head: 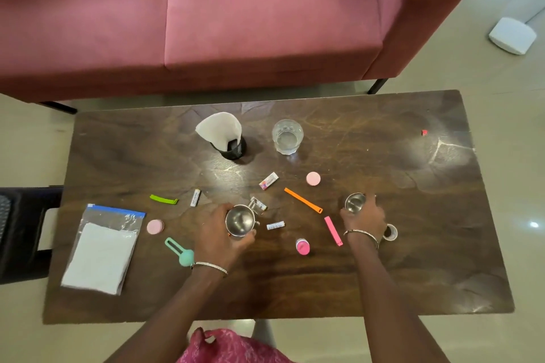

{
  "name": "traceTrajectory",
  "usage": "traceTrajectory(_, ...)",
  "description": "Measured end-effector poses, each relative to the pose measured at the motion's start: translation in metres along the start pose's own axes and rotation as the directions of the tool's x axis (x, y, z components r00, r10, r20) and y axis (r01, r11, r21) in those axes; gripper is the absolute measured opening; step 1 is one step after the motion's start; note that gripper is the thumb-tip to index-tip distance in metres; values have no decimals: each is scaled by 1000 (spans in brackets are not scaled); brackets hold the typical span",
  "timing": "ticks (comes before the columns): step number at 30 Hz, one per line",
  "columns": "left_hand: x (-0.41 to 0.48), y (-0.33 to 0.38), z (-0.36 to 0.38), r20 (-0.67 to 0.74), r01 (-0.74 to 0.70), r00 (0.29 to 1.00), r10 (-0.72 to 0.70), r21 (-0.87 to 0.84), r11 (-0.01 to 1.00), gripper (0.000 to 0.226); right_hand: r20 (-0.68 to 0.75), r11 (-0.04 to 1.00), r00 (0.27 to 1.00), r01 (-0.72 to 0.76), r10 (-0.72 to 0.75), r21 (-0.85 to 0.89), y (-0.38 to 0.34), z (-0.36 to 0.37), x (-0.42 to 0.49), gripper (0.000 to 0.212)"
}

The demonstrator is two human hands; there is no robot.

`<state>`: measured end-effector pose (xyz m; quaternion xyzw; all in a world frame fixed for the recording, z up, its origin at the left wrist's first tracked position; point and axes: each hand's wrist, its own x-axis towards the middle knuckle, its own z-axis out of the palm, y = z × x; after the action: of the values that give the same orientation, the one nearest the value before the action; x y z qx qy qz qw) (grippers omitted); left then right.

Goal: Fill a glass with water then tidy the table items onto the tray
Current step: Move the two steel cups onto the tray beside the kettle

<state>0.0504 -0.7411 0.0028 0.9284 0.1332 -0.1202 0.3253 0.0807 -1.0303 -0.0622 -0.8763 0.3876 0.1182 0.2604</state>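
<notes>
My left hand grips a steel cup near the middle of the dark wooden table. Further right, my right hand holds a smaller steel cup. A clear glass with water in it stands at the back centre. Loose items lie between: an orange clip, a pink clip, a green clip, a pink-capped bottle, two pink lids, a teal tool and small tubes. No tray is in view.
A black mesh holder with white paper stands left of the glass. A zip bag with white tissue lies at the table's left edge. A tape roll sits by my right wrist. A pink sofa faces the table; a black chair stands at left.
</notes>
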Motion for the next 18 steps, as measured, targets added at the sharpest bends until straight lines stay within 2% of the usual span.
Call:
traceTrajectory(8, -40, -18, -25, -2, -33, 999, 33, 30, 999, 61, -44, 934, 972, 235, -232, 269, -17, 7, -121, 70)
traceTrajectory(13, -69, -37, -58, -30, 0, 1000, 1, 35, 999, 58, 62, 891, 927, 335, -370, 306, -34, 17, -209, 71)
traceTrajectory(18, -97, -64, -103, -106, 4, 994, -4, 3, 1000, 55, 207, 859, 841, 449, -499, 246, -57, 27, -268, 69)
